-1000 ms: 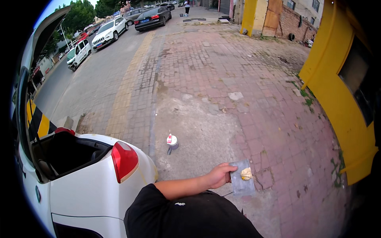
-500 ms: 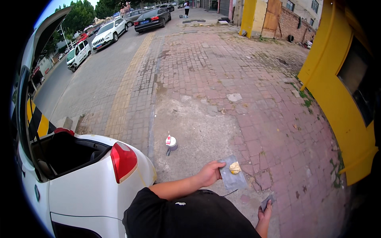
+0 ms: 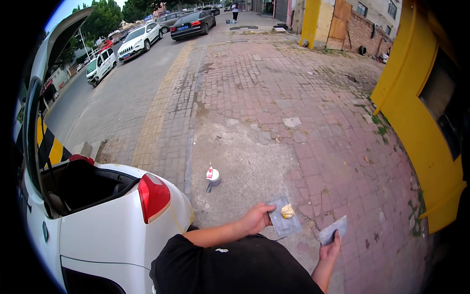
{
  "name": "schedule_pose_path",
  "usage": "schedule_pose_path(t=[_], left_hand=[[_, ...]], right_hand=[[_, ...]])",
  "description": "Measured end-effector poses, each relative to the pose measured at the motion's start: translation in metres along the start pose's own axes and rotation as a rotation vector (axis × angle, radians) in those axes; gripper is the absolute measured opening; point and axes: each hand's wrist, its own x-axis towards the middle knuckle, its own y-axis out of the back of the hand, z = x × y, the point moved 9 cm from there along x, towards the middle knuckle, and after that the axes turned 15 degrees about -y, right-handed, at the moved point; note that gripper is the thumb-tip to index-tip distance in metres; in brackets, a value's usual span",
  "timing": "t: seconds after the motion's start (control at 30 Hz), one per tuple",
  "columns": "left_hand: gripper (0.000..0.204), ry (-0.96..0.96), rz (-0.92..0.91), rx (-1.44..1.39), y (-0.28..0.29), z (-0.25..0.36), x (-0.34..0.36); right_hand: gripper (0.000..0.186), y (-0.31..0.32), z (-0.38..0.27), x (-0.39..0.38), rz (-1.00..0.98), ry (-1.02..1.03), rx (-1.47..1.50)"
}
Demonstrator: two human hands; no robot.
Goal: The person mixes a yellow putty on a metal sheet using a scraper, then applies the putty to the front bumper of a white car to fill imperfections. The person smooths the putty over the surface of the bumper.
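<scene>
My left hand (image 3: 257,219) is closed on the edge of a flat grey mixing board (image 3: 290,227), thumb on top. A lump of cream-coloured putty (image 3: 287,211) with a yellow streak sits on the board. To the right, my right hand (image 3: 331,251) grips a thin grey rectangular putty spreader (image 3: 337,228), held up apart from the board. On my left stands a white car (image 3: 107,235) with its rear hatch raised. Pale yellow tape runs beside its red tail light (image 3: 154,196).
A grey tin (image 3: 214,181) with a white and red top stands on the concrete patch ahead. A yellow metal structure (image 3: 411,108) rises at the right. Parked cars (image 3: 193,25) line the far left, and a person (image 3: 235,12) stands far off.
My right hand has risen, bringing the spreader up and nearer the board, with its flat face now showing. My left hand and the board have shifted slightly down and left.
</scene>
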Motion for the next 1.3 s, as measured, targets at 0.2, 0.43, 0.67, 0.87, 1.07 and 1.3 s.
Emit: schedule_pose_path(t=[0.2, 0.43, 0.67, 0.87, 1.07, 1.3], left_hand=[[0.039, 0.038, -0.002, -0.014, 0.011, -0.017, -0.003], [0.050, 0.103, -0.028, -0.004, 0.012, -0.029, 0.002], [0.043, 0.099, 0.002, -0.010, 0.008, -0.034, 0.005], [0.054, 0.106, -0.051, -0.021, 0.012, -0.041, 0.008], [0.038, -0.137, -0.077, 0.093, 0.003, -0.006, 0.021], [0.035, -0.417, -0.172, 0.433, -0.043, 0.044, 0.015]], right_hand=[[0.041, -0.026, -0.011, -0.009, -0.025, 0.061, -0.140], [0.048, -0.048, -0.020, -0.015, -0.102, 0.175, -0.233], [0.044, -0.066, -0.034, -0.022, -0.115, 0.262, -0.220], [0.039, -0.062, -0.037, -0.019, -0.124, 0.268, -0.241], [0.031, -0.091, -0.046, -0.022, -0.007, 0.380, -0.448], [0.026, -0.250, -0.041, -0.104, -0.300, 0.991, -1.307]])
